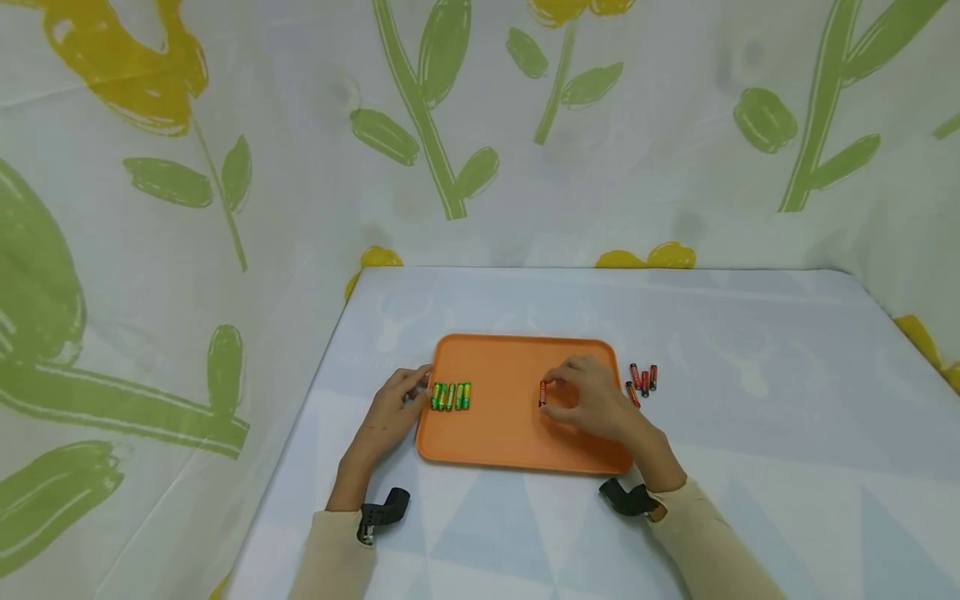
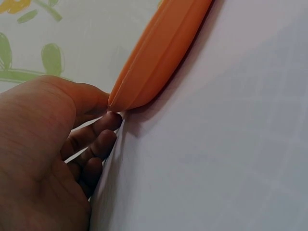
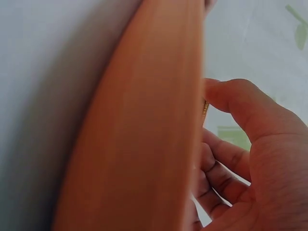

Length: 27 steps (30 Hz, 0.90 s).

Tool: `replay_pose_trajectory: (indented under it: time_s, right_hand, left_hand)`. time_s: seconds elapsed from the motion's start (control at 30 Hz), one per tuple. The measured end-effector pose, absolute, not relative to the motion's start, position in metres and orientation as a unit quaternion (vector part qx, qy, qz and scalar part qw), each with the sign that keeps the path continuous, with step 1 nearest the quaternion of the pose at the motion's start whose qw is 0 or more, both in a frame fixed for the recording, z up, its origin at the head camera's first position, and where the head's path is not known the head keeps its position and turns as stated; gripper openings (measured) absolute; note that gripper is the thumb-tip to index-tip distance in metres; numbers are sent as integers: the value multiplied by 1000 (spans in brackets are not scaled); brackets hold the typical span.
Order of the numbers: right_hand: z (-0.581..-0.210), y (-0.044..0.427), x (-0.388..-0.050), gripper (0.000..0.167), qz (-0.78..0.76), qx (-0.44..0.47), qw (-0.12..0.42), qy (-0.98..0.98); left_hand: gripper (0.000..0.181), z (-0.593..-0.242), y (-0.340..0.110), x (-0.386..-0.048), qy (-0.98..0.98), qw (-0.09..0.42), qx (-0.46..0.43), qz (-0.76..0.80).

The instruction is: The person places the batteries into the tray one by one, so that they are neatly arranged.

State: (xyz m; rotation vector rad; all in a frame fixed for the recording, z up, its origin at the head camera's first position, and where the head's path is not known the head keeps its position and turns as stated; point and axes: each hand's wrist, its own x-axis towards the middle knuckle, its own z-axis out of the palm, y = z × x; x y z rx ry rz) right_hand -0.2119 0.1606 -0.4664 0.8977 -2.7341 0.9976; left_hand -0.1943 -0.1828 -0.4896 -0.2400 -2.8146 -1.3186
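In the head view, an orange tray (image 1: 495, 446) lies on the table. A row of several green batteries (image 1: 450, 397) lies along its left side. My right hand (image 1: 592, 400) is over the tray's right half and pinches a red battery (image 1: 543, 394) end to end between thumb and index finger. A small part of that battery (image 3: 205, 109) shows past the tray wall in the right wrist view. My left hand (image 1: 392, 412) holds the tray's left rim; in the left wrist view its thumb meets the rim, with the other fingers curled below.
Several more red batteries (image 1: 645, 383) lie in a loose group on the table (image 1: 765, 400), just beyond the tray's right edge. Black wrist bands (image 1: 384, 510) sit on both wrists. A flower-printed cloth (image 1: 300, 167) hangs behind and at the left.
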Motion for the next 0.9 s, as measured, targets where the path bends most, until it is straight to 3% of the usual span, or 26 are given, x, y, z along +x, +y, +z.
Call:
replay_pose_trajectory:
  time_s: [0.9]
  right_hand:
    - [-466, 110, -214, 39, 318, 305, 19, -897]
  left_hand:
    - [45, -484, -183, -190, -896, 6, -83, -436]
